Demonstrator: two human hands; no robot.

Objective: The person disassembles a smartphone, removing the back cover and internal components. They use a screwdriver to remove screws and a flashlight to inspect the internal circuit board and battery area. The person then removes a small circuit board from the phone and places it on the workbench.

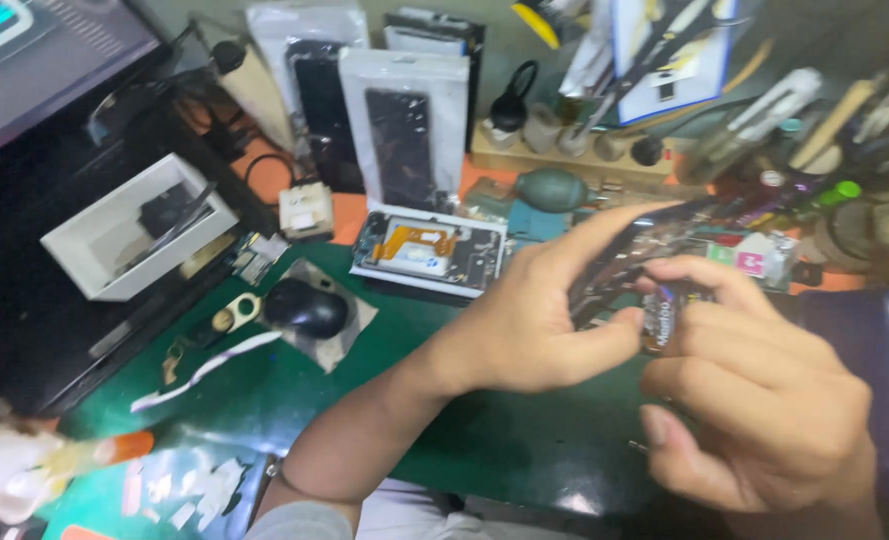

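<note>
work surface: bench covered by a green mat (295,400), orange layer (350,208) showing at its far edge. on the mat: black computer mouse (306,306) on a grey pad, opened phone chassis (429,250) with orange flex cable, white paper strip (205,370), torn white scraps (190,490) near front left. white open box (135,228) at left, on a black unit.

I'm counting two hands: left hand (525,320) and right hand (765,400). Also sitting there: three boxed phone screens (405,130), one opened phone (430,250), one black mouse (305,305), one white tray (130,225), one dust blower (553,189).
</note>
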